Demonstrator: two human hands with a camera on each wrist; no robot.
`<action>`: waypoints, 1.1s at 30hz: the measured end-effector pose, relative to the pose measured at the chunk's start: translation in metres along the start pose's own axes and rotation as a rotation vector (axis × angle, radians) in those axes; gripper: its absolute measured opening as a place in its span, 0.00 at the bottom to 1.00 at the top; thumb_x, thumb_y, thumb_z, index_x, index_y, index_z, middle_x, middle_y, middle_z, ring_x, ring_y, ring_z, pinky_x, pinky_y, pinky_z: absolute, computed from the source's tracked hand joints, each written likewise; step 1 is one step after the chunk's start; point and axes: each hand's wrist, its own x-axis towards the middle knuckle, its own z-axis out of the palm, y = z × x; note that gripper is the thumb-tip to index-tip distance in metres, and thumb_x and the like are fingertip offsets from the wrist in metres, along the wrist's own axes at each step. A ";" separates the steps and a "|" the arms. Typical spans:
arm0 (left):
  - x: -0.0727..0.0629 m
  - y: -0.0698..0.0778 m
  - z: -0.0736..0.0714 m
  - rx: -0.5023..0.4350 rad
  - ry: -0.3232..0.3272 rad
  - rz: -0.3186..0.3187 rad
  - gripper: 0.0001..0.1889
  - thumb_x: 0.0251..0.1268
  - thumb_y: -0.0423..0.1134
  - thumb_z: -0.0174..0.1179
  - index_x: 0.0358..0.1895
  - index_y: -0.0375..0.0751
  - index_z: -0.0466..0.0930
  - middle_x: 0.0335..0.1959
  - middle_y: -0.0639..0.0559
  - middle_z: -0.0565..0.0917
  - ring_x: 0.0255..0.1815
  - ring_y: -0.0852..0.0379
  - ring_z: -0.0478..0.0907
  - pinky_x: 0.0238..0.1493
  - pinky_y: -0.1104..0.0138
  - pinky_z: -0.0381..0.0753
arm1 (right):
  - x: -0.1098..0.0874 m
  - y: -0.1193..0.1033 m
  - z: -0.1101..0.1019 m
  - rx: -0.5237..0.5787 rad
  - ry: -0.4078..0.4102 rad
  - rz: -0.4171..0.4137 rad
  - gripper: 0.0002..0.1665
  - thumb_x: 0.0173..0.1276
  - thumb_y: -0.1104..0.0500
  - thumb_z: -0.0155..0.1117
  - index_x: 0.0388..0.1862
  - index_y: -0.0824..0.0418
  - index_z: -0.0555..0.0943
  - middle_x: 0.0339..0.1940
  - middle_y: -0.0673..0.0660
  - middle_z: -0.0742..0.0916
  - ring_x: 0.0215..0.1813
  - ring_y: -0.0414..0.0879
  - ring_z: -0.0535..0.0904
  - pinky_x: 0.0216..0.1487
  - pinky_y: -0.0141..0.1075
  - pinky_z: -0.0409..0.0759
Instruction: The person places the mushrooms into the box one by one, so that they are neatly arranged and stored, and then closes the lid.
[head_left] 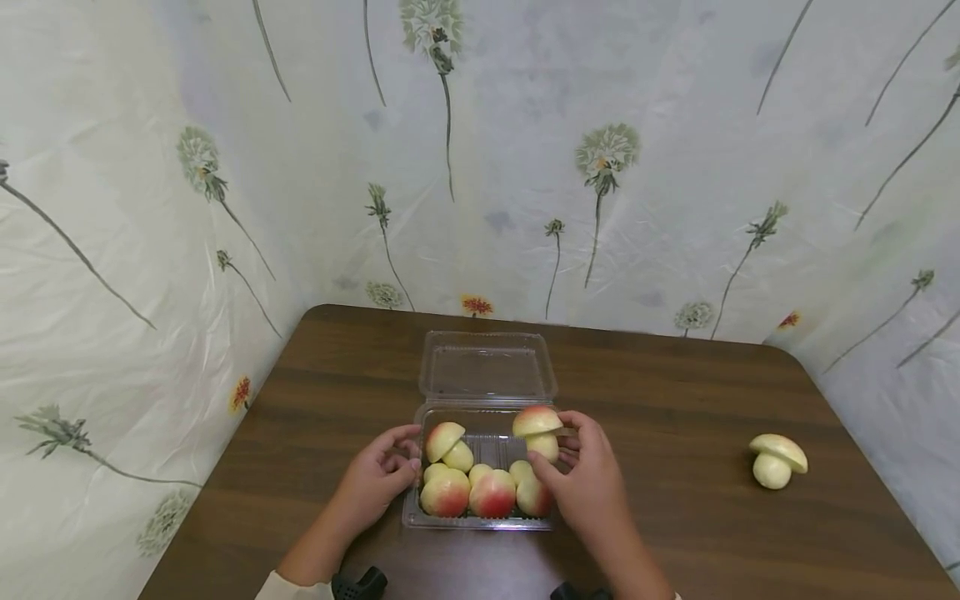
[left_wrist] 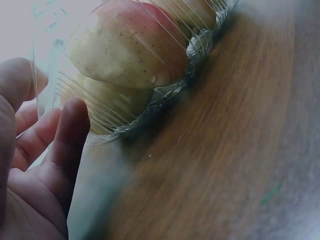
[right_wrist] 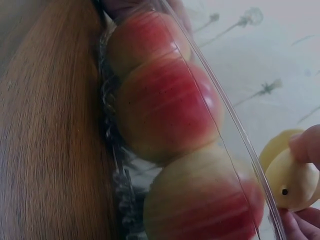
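A clear plastic clamshell box (head_left: pixel 480 523) lies on the table with its lid (head_left: pixel 487 367) folded back. Inside, three mushroom-shaped pieces with red-and-cream caps (head_left: pixel 492 493) line the near side, and another mushroom (head_left: pixel 446 442) leans at the far left. My right hand (head_left: pixel 588 471) holds a mushroom (head_left: pixel 537 422) by its stem, cap up, over the box's far right part. A small dark hole shows in the pale held piece (right_wrist: pixel 292 180) in the right wrist view. At the box's left wall, my left hand (head_left: pixel 382 471) grips the edge with thumb and fingers (left_wrist: pixel 72 125).
One more mushroom (head_left: pixel 777 460) lies on the brown wooden table (head_left: pixel 675 400) to the right. A pale sheet printed with dandelions (head_left: pixel 495 167) hangs behind the table and along its sides. Dark straps (head_left: pixel 360 583) sit at the wrists.
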 end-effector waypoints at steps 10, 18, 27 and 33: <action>0.000 0.000 0.001 -0.006 0.001 -0.008 0.25 0.73 0.30 0.63 0.71 0.35 0.72 0.49 0.39 0.78 0.33 0.59 0.82 0.39 0.69 0.85 | 0.003 -0.006 0.010 -0.005 -0.036 -0.004 0.40 0.61 0.57 0.82 0.68 0.61 0.73 0.62 0.59 0.80 0.58 0.53 0.84 0.57 0.41 0.87; 0.001 0.000 0.001 -0.007 0.003 -0.007 0.25 0.73 0.29 0.62 0.71 0.34 0.72 0.49 0.39 0.78 0.33 0.59 0.82 0.39 0.69 0.85 | 0.003 -0.012 0.013 -0.010 -0.072 0.003 0.39 0.60 0.57 0.82 0.67 0.60 0.73 0.63 0.59 0.79 0.58 0.53 0.83 0.57 0.42 0.87; 0.000 0.000 0.000 0.008 0.003 0.000 0.25 0.73 0.29 0.63 0.71 0.35 0.73 0.50 0.38 0.78 0.33 0.59 0.83 0.40 0.69 0.85 | 0.008 -0.019 0.023 -0.046 -0.089 0.019 0.38 0.59 0.56 0.83 0.65 0.57 0.75 0.59 0.57 0.81 0.55 0.51 0.84 0.56 0.45 0.87; 0.000 0.000 0.000 -0.003 -0.001 0.010 0.25 0.73 0.29 0.63 0.71 0.34 0.72 0.49 0.37 0.78 0.33 0.59 0.82 0.40 0.69 0.85 | 0.009 -0.024 0.028 -0.036 -0.101 0.017 0.38 0.60 0.57 0.82 0.66 0.59 0.75 0.60 0.57 0.80 0.56 0.52 0.85 0.56 0.44 0.87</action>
